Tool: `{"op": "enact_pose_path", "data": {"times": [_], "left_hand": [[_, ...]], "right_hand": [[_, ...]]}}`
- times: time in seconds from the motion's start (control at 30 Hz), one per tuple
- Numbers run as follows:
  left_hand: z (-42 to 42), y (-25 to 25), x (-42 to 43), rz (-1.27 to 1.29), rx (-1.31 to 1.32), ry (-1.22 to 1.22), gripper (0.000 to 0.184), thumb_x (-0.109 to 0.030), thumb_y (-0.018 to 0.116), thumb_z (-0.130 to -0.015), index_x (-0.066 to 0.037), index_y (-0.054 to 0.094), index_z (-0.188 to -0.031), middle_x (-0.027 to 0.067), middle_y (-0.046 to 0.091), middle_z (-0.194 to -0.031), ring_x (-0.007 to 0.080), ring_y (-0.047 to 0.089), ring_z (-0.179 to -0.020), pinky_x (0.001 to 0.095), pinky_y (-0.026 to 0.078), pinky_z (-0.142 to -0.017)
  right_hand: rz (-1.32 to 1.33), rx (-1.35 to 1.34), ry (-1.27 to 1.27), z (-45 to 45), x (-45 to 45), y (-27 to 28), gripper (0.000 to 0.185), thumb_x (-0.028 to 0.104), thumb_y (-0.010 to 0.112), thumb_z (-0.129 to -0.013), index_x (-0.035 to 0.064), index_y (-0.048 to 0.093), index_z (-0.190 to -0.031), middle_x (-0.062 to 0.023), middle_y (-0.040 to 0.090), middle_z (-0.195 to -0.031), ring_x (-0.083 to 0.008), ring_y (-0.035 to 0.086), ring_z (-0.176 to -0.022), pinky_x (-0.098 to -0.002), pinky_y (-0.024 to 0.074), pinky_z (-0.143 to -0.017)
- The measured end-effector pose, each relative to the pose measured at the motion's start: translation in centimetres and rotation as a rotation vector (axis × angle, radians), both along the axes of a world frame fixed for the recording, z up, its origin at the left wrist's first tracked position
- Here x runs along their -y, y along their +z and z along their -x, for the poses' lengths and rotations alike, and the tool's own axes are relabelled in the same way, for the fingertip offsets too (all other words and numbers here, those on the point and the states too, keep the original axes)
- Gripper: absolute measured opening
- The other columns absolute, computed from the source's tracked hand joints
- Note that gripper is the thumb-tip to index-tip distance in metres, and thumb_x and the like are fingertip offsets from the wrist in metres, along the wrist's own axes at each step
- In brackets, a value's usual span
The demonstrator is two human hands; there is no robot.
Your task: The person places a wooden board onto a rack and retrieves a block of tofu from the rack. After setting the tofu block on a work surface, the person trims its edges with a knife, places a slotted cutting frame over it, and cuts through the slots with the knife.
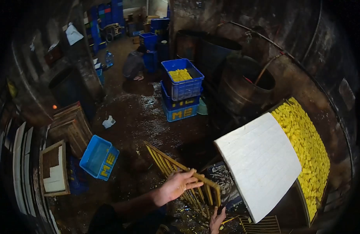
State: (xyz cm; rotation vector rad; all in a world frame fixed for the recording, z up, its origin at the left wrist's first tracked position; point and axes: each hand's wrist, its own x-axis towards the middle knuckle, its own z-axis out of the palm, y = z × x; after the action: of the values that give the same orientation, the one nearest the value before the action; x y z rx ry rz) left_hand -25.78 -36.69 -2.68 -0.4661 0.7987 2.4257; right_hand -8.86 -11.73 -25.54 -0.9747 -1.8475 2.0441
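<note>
Both my hands are on a yellow-stained slatted wooden rack, tilted over the floor. My left hand grips its upper rail, thumb and fingers closed around the edge. My right hand is lower, closed at the rack's near corner; its lower part is cut off by the frame edge. Just right of the hands lies a large white slab scored with faint lines. Beyond it spreads a bed of small yellow blocks. Another slatted rack lies under the slab's near edge.
Stacked blue crates stand ahead, the top one holding yellow blocks. A light-blue crate and wooden frames are at left. Dark drums line the right wall. A person crouches farther back on the wet floor.
</note>
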Motion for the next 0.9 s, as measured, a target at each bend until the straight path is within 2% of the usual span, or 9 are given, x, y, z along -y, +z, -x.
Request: {"op": "enact_pose_path", "data": {"times": [0.03,0.13,0.27,0.33,0.47,0.57,0.67,0.83,0.9], "left_hand": [[0.3,2.3,1.5,-0.055,-0.069,-0.034,0.020,-0.014,0.055,-0.095,0.005,0.052,-0.103,0.0220,0.057,-0.109,0.0372,0.063,-0.098,0.0483,0.056,-0.088],[1.4,6.4,6.7,0.256,-0.442,-0.042,0.021,-0.011,0.057,-0.093,0.004,0.055,-0.108,0.0195,0.058,-0.109,0.0306,0.066,-0.092,0.0410,0.059,-0.082],[6.8,-2.2,12.4,0.953,-0.902,0.686,0.042,-0.013,0.061,-0.091,0.000,0.043,-0.127,0.0153,0.049,-0.125,0.0228,0.061,-0.096,0.0260,0.052,-0.072],[8.9,-3.3,13.5,1.194,-0.725,0.520,0.068,-0.031,0.068,-0.086,-0.004,0.031,-0.136,0.0192,0.038,-0.133,0.0257,0.042,-0.122,0.0432,0.042,-0.096],[12.7,-7.8,12.8,0.654,-0.880,-0.407,0.062,-0.039,0.064,-0.089,0.000,0.043,-0.134,0.0160,0.047,-0.134,0.0236,0.047,-0.123,0.0396,0.042,-0.102],[15.2,-4.5,8.5,0.455,-0.952,-0.465,0.025,-0.019,0.060,-0.093,0.005,0.064,-0.100,0.0146,0.066,-0.100,0.0188,0.065,-0.089,0.0326,0.056,-0.077],[17.1,1.4,3.1,0.420,-0.945,-0.580,0.025,-0.022,0.059,-0.094,0.002,0.063,-0.099,0.0145,0.066,-0.100,0.0197,0.068,-0.076,0.0305,0.058,-0.059],[19.6,3.1,-4.7,0.316,-0.847,-0.708,0.028,-0.028,0.061,-0.092,-0.002,0.056,-0.103,0.0121,0.065,-0.091,0.0209,0.068,-0.066,0.0302,0.058,-0.052],[20.4,3.4,-7.3,0.306,-0.830,-0.707,0.032,-0.030,0.064,-0.090,-0.002,0.056,-0.106,0.0139,0.065,-0.090,0.0234,0.068,-0.063,0.0315,0.057,-0.048]], "right_hand": [[-0.168,-0.052,0.071,2.5,3.3,8.4,0.023,0.013,0.057,-0.096,-0.0044,0.054,-0.109,0.0035,0.045,-0.061,-0.0038,0.023,-0.041,-0.0252,0.0183,-0.038],[-0.770,-0.343,0.071,5.8,3.1,11.4,0.019,0.016,0.059,-0.094,-0.0008,0.058,-0.104,-0.0058,0.058,-0.070,-0.0080,0.049,-0.062,-0.0239,0.0403,-0.054],[-0.311,-0.428,-0.187,8.7,3.2,21.9,0.023,0.023,0.058,-0.096,0.0025,0.054,-0.085,-0.0015,0.052,-0.069,-0.0087,0.048,-0.061,-0.0236,0.0383,-0.052],[-0.412,-0.400,-0.255,9.5,-1.8,22.7,0.027,0.030,0.056,-0.096,0.0045,0.054,-0.086,-0.0005,0.052,-0.070,-0.0081,0.048,-0.061,-0.0237,0.0367,-0.051],[-0.479,-0.502,-0.515,10.7,-8.0,28.3,0.032,0.036,0.054,-0.097,0.0064,0.053,-0.084,0.0050,0.044,-0.064,-0.0058,0.041,-0.054,-0.0236,0.0301,-0.046],[-0.181,-0.608,-0.552,10.6,-9.4,32.8,0.030,0.037,0.055,-0.096,0.0085,0.057,-0.085,0.0059,0.044,-0.064,-0.0063,0.040,-0.051,-0.0240,0.0294,-0.044],[-0.209,-0.437,-0.475,7.5,-14.5,33.5,0.037,0.036,0.055,-0.096,0.0016,0.057,-0.109,-0.0003,0.062,-0.079,-0.0101,0.057,-0.062,-0.0253,0.0451,-0.053],[-0.358,0.076,-0.448,-0.5,-16.7,33.5,0.050,0.030,0.060,-0.093,0.0003,0.050,-0.132,-0.0151,0.055,-0.124,-0.0212,0.051,-0.108,-0.0316,0.0410,-0.092],[-0.387,-0.015,-0.432,-0.4,-10.9,34.2,0.052,0.029,0.061,-0.092,-0.0009,0.048,-0.133,-0.0134,0.056,-0.122,-0.0195,0.052,-0.107,-0.0298,0.0435,-0.086]]}}
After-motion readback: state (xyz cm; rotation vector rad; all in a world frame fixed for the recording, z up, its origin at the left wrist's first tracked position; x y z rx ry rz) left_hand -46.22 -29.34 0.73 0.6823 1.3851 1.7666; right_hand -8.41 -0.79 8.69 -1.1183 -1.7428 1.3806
